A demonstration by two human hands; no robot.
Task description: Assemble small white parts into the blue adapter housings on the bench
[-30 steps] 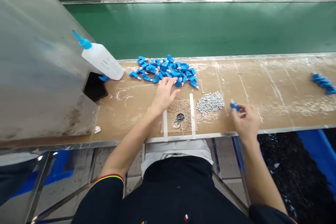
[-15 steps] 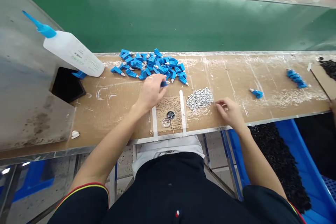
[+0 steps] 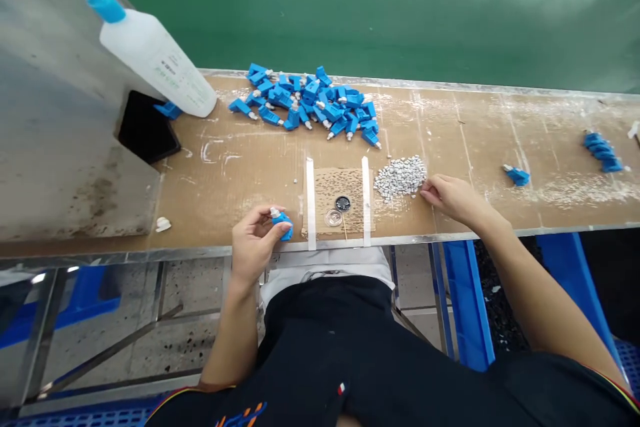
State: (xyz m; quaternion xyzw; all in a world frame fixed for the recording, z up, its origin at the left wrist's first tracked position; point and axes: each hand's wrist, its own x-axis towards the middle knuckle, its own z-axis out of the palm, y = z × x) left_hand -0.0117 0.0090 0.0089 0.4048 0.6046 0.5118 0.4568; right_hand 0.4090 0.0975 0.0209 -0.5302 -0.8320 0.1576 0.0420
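Note:
Close to the near table edge, my left hand (image 3: 250,243) grips a small blue plastic piece (image 3: 284,225) with a white tip, held between thumb and fingers. My right hand (image 3: 453,200) is closed in a pinch at the right edge of a heap of small grey-white pieces (image 3: 399,178). Whatever is between those fingertips is too small or hidden to make out. Between the hands, a cardboard pad (image 3: 327,183) is held by white tape strips. On it lie a small round black dish (image 3: 343,203), a clear round lid (image 3: 333,217) and a thin stick (image 3: 345,227).
A pile of blue pieces (image 3: 315,103) with white tips lies at the back. To the left, a white squeeze bottle (image 3: 160,63) leans near a dark flat object (image 3: 146,127). One blue piece (image 3: 516,175) and a blue row (image 3: 603,151) lie right. A blue bin (image 3: 467,307) stands below.
My left hand has come back from the pile to the near edge with a blue piece. My right fingertips have moved onto the grey-white heap's edge. The camera view has shifted.

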